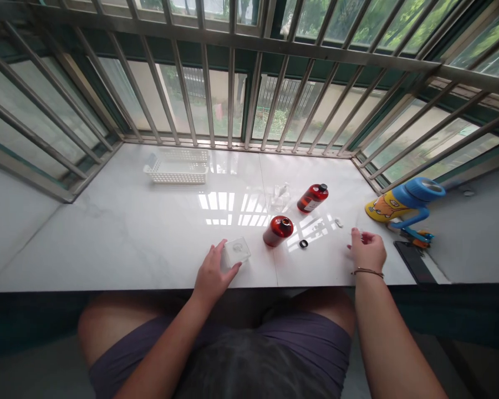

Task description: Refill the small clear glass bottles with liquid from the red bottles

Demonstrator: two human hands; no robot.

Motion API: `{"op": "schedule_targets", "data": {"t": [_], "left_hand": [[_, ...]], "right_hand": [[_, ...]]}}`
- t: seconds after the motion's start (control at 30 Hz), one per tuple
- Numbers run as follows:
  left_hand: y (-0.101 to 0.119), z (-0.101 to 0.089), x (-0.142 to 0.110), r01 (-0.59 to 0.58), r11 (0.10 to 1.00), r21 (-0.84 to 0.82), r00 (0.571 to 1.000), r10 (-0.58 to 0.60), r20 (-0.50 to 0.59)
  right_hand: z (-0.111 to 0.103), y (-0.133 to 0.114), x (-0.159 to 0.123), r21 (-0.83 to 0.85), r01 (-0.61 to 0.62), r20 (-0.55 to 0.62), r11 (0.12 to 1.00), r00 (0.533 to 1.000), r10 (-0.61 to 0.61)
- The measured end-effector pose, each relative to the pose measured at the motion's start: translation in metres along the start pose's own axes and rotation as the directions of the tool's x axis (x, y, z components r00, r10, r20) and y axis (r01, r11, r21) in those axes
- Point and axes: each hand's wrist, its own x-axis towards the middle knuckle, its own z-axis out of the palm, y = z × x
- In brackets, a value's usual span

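Resting left hand (211,271) on one clear box (235,251) near two bottles (278,231).

This looks like my home, probably an enclosed apartment balcony, though the glare makes the outside hard to read. Steel security bars (232,83) run across the glass windows (216,105), with trees (311,16) beyond. My bench (108,233) is a white marble-look ledge built against them, with a yellow and blue cartoon toy (393,205) at one end.
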Motion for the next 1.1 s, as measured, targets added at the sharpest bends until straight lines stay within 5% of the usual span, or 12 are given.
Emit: {"op": "schedule_targets", "data": {"t": [0.13, 0.23, 0.33, 0.47, 0.6, 0.87, 1.1], "left_hand": [[0.003, -0.002, 0.000, 0.003, 1.000, -0.016, 1.000, -0.003, 0.015], [0.004, -0.003, 0.000, 0.008, 1.000, -0.030, 1.000, -0.008, 0.019], [0.003, -0.002, 0.000, 0.012, 0.999, -0.042, 1.000, -0.011, 0.025], [0.002, -0.002, -0.001, 0.028, 0.998, -0.047, 0.999, -0.026, 0.045], [0.001, -0.002, -0.002, 0.010, 0.997, -0.074, 0.999, -0.006, 0.045], [0.001, -0.004, -0.003, -0.039, 0.992, -0.122, 0.999, 0.043, 0.028], [0.001, -0.003, -0.005, -0.027, 0.988, -0.151, 0.999, 0.031, 0.024]], "right_hand": [[-0.025, -0.048, -0.035, 0.433, 0.049, 0.024, 0.900, 0.998, -0.066], [-0.053, -0.106, -0.075, 0.409, 0.140, 0.209, 0.902, 0.948, -0.242], [-0.071, -0.166, -0.115, 0.307, 0.342, 0.477, 0.888, 0.752, -0.455], [-0.059, -0.222, -0.153, 0.176, 0.715, 0.587, 0.677, 0.475, -0.655], [-0.030, -0.244, -0.169, 0.165, 0.827, 0.659, 0.538, 0.313, -0.684], [0.001, -0.260, -0.184, 0.142, 0.891, 0.740, 0.431, 0.194, -0.644], [-0.011, -0.271, -0.184, 0.063, 0.931, 0.707, 0.359, 0.212, -0.675]]}}
